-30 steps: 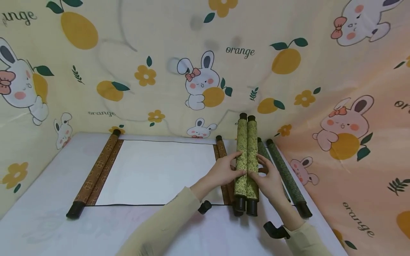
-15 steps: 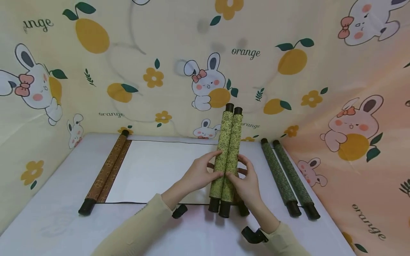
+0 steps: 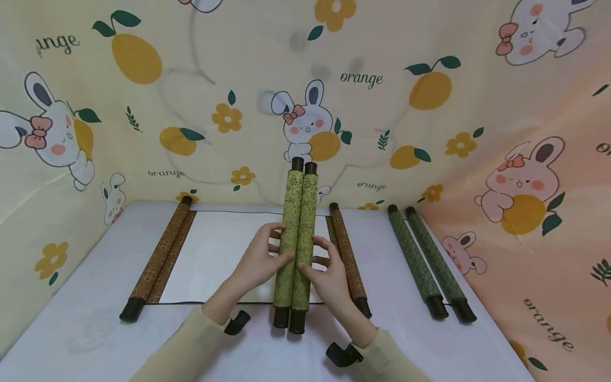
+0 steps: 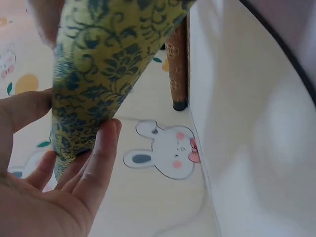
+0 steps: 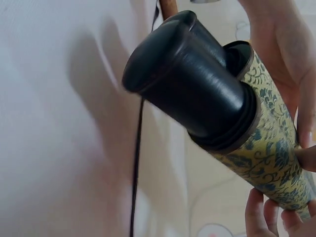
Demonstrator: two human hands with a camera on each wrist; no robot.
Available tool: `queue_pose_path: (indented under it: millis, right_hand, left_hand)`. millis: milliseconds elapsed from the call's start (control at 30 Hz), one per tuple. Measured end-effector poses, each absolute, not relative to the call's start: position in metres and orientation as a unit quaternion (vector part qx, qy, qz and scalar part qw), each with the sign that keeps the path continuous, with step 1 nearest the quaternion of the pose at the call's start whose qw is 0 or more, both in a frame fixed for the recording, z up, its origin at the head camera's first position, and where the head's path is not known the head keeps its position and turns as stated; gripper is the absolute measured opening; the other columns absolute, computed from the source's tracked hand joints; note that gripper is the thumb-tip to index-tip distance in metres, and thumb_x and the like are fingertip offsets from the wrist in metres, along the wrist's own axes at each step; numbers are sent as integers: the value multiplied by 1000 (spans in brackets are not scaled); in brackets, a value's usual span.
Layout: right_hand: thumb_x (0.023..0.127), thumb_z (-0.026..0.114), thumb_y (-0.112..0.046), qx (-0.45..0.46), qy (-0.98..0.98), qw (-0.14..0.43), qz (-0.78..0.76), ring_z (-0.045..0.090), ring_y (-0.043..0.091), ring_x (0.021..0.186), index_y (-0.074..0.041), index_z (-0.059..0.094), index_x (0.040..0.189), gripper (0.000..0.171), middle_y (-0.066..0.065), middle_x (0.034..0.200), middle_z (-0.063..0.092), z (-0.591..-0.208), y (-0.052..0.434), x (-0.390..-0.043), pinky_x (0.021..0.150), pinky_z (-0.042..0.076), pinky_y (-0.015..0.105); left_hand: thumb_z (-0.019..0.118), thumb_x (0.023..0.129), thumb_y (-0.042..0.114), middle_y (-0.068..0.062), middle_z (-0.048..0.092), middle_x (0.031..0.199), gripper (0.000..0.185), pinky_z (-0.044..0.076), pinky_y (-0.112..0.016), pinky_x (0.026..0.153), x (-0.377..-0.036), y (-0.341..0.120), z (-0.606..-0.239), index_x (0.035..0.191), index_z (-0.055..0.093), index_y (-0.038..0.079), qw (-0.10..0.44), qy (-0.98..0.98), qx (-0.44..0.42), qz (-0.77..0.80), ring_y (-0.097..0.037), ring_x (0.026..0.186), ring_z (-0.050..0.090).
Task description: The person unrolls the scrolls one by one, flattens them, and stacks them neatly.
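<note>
A rolled scroll (image 3: 290, 249), yellow-green with a dark floral pattern, has two rollers side by side with black end knobs. My left hand (image 3: 255, 260) grips its left roller between thumb and fingers; my right hand (image 3: 329, 273) holds the right roller the same way. The scroll is raised above a white sheet (image 3: 215, 260) whose two sides end in brown patterned rollers (image 3: 159, 254). In the left wrist view, thumb and fingers curl round the patterned roll (image 4: 103, 69). Close up in the right wrist view are the black knobs (image 5: 192, 84).
Two dark green rollers (image 3: 420, 260) lie parallel at the table's right. The white-covered table (image 3: 86, 339) meets a printed cloth backdrop (image 3: 267, 53) with rabbits and oranges. Black wrist-mount pieces (image 3: 343, 354) hang below both wrists.
Both hands have carried the yellow-green scroll leftward, from beside the dark green rollers to over the white sheet. The brown roller on the right has come into plain view.
</note>
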State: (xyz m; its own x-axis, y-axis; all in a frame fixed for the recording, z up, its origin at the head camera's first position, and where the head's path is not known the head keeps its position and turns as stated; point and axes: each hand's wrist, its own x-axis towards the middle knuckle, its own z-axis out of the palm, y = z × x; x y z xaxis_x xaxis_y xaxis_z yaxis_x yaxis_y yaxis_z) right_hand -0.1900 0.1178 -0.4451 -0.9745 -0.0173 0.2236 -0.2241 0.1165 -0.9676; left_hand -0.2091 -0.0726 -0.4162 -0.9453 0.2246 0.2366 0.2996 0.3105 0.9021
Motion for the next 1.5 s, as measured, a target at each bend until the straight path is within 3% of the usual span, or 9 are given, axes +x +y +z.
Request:
queue_pose_path:
  millis: [233,500,967,1133,1300,1400,1500]
  right_hand:
    - [90,79,-5,87,-741,46,664,61,31,114,-17,49,151,69,10,151,47,-453,102,-187,78,60,34]
    - [90,79,-5,92,-743,32,662,62,32,113,-15,49,151,68,10,153,46,-460,103,-188,77,59,33]
    - [91,73,2,133,-742,31,656,61,36,117,-16,49,152,68,16,153,46,-458,111,-193,82,60,34]
    - [92,64,6,158,-744,28,648,60,38,118,-18,49,154,68,15,157,44,-454,115,-194,76,57,31]
    - [90,53,9,156,-745,20,649,58,35,115,-23,53,153,71,6,159,47,-451,121,-198,66,46,28]
    - [92,50,9,145,-741,7,656,56,28,101,-23,57,151,67,2,156,51,-450,124,-199,62,39,26]
    - [93,49,8,131,-739,-2,661,48,19,84,-22,61,148,64,0,154,54,-448,127,-200,58,33,26]
  left_hand:
    - [82,91,14,-16,55,121,64,58,-37,72,-209,-85,-429,143,46,8,44,-806,-111,-580,-30,100,65]
    - [84,87,6,-17,55,117,66,58,-37,71,-210,-86,-434,139,45,5,40,-804,-110,-583,-31,97,64]
    - [76,90,0,-23,51,123,63,57,-37,69,-211,-86,-437,142,39,4,32,-793,-106,-599,-35,100,65]
    - [69,89,-5,-22,46,124,66,56,-35,66,-211,-87,-439,144,36,6,23,-780,-107,-616,-32,95,65]
    - [63,88,-6,-23,44,125,71,49,-30,58,-212,-90,-439,152,37,10,19,-775,-132,-617,-27,83,59]
    - [62,88,-4,-22,45,133,73,49,-32,63,-212,-93,-439,155,42,15,23,-789,-150,-595,-28,93,55]
    - [62,88,-2,-20,44,140,73,48,-36,78,-213,-95,-439,156,46,19,28,-803,-168,-570,-30,107,48]
